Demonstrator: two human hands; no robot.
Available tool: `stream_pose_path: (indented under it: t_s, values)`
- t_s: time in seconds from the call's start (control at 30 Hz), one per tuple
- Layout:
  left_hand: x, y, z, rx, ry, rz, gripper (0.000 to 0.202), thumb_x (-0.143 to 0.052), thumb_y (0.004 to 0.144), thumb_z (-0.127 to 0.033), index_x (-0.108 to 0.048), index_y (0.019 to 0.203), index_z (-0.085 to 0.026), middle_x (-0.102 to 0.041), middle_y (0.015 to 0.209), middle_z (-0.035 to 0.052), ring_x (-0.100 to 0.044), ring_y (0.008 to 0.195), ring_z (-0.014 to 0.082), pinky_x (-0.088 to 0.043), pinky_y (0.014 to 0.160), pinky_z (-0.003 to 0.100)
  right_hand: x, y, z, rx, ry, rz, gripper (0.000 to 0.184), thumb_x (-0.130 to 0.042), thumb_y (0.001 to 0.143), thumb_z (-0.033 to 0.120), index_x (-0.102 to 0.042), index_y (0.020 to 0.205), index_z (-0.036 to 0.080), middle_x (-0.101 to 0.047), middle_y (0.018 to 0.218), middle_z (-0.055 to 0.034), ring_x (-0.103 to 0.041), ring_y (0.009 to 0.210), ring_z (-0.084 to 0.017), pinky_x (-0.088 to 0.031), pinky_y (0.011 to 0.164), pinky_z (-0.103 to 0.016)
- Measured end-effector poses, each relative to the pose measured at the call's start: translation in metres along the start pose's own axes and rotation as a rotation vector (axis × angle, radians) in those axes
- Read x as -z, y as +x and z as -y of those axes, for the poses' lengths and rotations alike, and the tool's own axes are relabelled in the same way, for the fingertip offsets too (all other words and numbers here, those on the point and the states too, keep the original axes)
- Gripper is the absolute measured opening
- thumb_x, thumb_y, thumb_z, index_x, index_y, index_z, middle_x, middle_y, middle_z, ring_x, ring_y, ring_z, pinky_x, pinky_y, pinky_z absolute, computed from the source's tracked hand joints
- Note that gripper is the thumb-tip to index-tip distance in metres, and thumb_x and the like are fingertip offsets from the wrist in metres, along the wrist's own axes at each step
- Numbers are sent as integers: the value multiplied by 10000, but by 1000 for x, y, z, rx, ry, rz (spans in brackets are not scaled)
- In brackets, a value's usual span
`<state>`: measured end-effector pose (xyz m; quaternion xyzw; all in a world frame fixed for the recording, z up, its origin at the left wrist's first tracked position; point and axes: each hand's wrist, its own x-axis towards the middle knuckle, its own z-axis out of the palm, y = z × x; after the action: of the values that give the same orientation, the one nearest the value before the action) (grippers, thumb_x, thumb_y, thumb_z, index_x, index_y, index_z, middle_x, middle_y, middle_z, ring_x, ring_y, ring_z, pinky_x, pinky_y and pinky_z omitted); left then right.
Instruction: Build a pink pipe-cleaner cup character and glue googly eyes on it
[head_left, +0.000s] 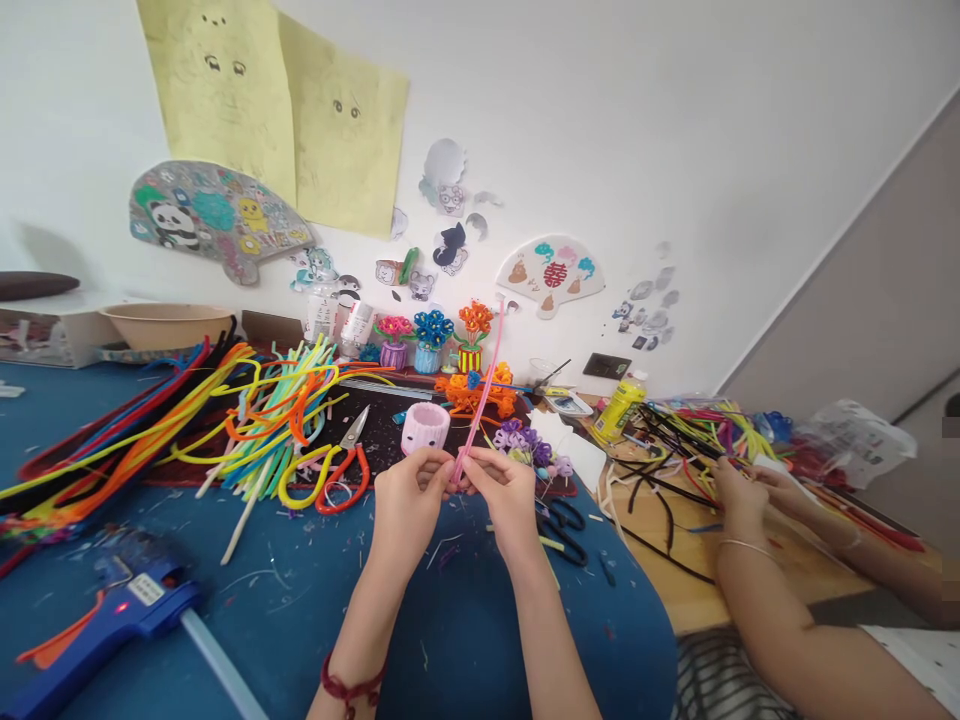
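A pink pipe cleaner [484, 400] rises from between my hands, folded into strands that lean up and to the right. My left hand [415, 495] pinches its lower end from the left. From the other side, the thumb and fingers of my right hand [501, 490] close on the same end. Just behind my left hand stands a small pale pink pot [425, 428] with dark eyes on it. Purple pipe-cleaner flowers [521, 440] lie behind my right hand. To the left rest orange-handled scissors [349, 465].
Bundles of coloured pipe cleaners [277, 410] spread over the left side. A blue glue gun [124, 625] lies front left, its red light on. Black scissors [566, 530] sit right of my hands. At right, a co-worker's hands [742, 495] work over a wooden table [675, 580].
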<state>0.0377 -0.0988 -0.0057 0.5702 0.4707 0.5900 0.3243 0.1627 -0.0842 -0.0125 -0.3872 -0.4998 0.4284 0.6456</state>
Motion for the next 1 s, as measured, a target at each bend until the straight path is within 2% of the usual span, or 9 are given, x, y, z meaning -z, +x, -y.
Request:
stream_pose_path:
  t_s: [0.47,0.73,1.0]
  values:
    - [1,-2,-2,42,-19,35,154,-622,770,-326,-663,754,-178,-715,631,28,-710,567,197,-574,566,274,-1,-2,5,-49,6,27,224,-796,682,341,-800,828,172,-727,687,-30,-614,579,-140,-517,547,-247]
    - [-1,-1,-3,29,3,6,193,-620,773,-355,-680,781,-173,-732,681,39,-703,583,190,-568,601,279,0,-1,1,-51,13,80,220,-791,689,335,-803,845,181,-712,677,-32,-604,600,-152,-511,561,-265]
    - [1,-1,-9,9,19,0,170,-625,768,-347,-678,743,-187,-715,631,12,-685,565,175,-548,590,260,2,-1,0,-40,-9,114,226,-771,712,348,-807,868,188,-695,693,-28,-594,602,-147,-493,556,-262]
